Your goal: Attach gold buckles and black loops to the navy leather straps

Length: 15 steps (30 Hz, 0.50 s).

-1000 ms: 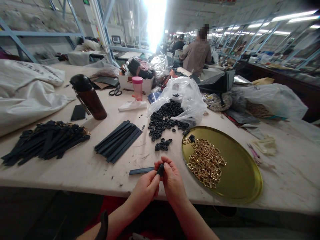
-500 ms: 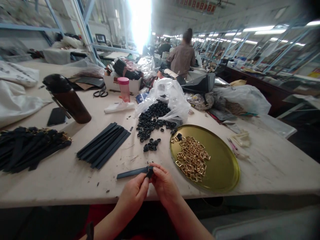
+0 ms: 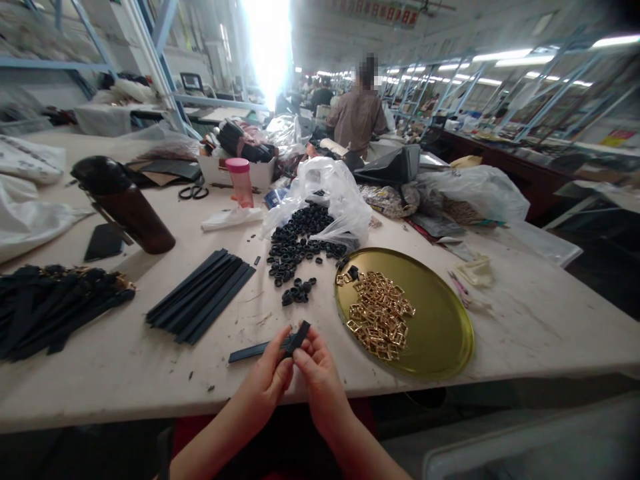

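Observation:
My left hand [image 3: 266,377] and my right hand [image 3: 318,377] meet above the table's near edge. Between them they pinch a narrow dark strap [image 3: 254,351], which runs out to the left. Its short black end piece [image 3: 299,337] sticks up between my fingers, and my fingertips hide part of it. A brass tray [image 3: 404,313] lies just right of my right hand, heaped with gold metal buckles [image 3: 380,315]. Nearer the middle are loose black rubber rings [image 3: 300,243]. A bundle of similar dark straps [image 3: 200,297] lies left of my hands.
A heap of finished black straps [image 3: 55,307] lies at the far left, behind it a brown flask [image 3: 125,207], a phone [image 3: 104,241] and white sacks. A plastic bag [image 3: 325,200], pink cup [image 3: 240,183] and scissors [image 3: 193,192] stand beyond. A co-worker [image 3: 357,117] sits farther back.
The black end of the strap now points up between my hands, and my fingers have shifted along it. The view has drifted, so the table's contents sit farther left.

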{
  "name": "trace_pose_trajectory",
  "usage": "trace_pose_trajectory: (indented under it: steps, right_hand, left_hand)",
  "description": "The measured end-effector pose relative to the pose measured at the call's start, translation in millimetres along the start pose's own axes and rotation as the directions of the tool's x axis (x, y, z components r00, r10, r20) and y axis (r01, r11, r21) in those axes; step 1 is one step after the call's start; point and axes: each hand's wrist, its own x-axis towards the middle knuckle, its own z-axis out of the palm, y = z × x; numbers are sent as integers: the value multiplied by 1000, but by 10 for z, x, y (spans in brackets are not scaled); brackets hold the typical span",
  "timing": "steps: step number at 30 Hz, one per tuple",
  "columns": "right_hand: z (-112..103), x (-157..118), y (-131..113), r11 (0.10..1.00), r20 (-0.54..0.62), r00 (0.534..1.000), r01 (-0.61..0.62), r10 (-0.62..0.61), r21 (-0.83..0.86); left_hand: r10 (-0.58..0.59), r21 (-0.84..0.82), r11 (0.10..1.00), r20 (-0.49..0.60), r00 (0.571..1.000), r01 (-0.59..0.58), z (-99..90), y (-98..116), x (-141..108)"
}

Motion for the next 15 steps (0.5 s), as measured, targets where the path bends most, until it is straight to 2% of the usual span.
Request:
trace_pose_trajectory:
  steps: [2,3,4,5,6,7,8,9,10,12,15]
  right_hand:
    - [10,-30,11,994,50,999,25,-20,-102]
    - [-21,-28,-27,973,82,995,80,-63,-217]
    - [-81,-13,-101,913,125,985,158,-119,-377]
    - [-169,17,-211,791,176,967,251,-183,-558]
    - [-280,61,-349,584,222,944,326,-244,-743]
    - [-407,116,-506,329,256,922,348,-292,-878]
    - [-541,179,-667,61,258,901,297,-349,-953]
    - [-672,247,-817,-194,243,894,180,-377,-964]
    - [-792,316,-947,-406,215,895,42,-390,-913]
    - [-973,438,-1115,-496,188,899,-37,-396,-868]
    - [-1082,549,-1176,-543,198,910,-34,-363,-839]
  left_hand:
    - [17,33,999,-5,1000,-17,-33,36,8]
    - [12,43,999,19,1000,-13,-58,48,14]
    - [-2,34,999,41,999,1,-85,50,21]
    - [-27,11,1000,61,998,26,-110,41,30]
    - [-60,-24,998,72,996,61,-130,22,42]
    - [-93,-63,993,73,993,97,-141,-3,56]
    - [-118,-99,987,62,991,124,-140,-31,70]
    - [-131,-121,983,51,990,136,-127,-55,84]
    - [-130,-129,983,42,991,134,-104,-73,95]
    - [-104,-106,989,28,994,106,-43,-85,108]
    - [-78,-17,997,40,996,79,19,-69,89]
